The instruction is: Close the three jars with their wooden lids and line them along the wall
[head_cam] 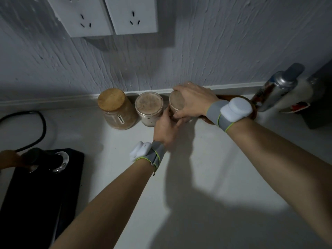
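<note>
Three glass jars stand in a row on the white counter against the wall. The left jar (119,117) wears a light wooden lid (111,99). The middle jar (149,105) shows a pale speckled top inside a clear rim; I cannot tell if that is a lid. The right jar (175,109) has a darker round lid (177,101) on top. My right hand (195,101) curls over that lid from the right, fingers around its edge. My left hand (167,129) grips the right jar's body from the front, hiding most of the glass.
Two white wall sockets (107,15) hang above the jars. A metal spray can (276,88) leans at the right, with a dark block (319,105) beside it and a brown wooden piece (254,112) behind my right wrist. A black appliance (36,194) and black cable (42,126) lie at the left.
</note>
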Motion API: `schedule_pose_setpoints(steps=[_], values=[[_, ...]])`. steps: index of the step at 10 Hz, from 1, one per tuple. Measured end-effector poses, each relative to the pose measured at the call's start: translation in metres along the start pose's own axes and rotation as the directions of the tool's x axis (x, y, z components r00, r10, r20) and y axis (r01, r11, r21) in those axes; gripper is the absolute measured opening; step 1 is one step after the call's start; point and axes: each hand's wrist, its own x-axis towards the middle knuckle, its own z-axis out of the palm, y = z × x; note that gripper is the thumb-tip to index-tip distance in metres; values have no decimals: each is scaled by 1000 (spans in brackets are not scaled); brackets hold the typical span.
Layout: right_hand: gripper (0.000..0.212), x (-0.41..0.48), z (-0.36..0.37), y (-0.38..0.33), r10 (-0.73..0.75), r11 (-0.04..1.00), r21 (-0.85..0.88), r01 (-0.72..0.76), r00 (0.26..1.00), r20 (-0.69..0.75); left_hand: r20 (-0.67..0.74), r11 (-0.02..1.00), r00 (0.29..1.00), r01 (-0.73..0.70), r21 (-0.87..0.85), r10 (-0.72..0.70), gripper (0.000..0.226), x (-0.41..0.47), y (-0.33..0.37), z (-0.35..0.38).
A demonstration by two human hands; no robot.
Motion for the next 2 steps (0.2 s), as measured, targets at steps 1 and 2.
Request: schedule_pose_setpoints(steps=[1, 2], values=[[75, -15, -9, -3, 15, 999, 41, -12, 997, -78, 129, 990, 991, 15, 142, -34, 50, -13, 4, -15], [27, -42, -13, -12, -3, 999, 37, 13, 964, -264, 269, 951, 952, 63, 303, -148, 45, -33, 8, -35]])
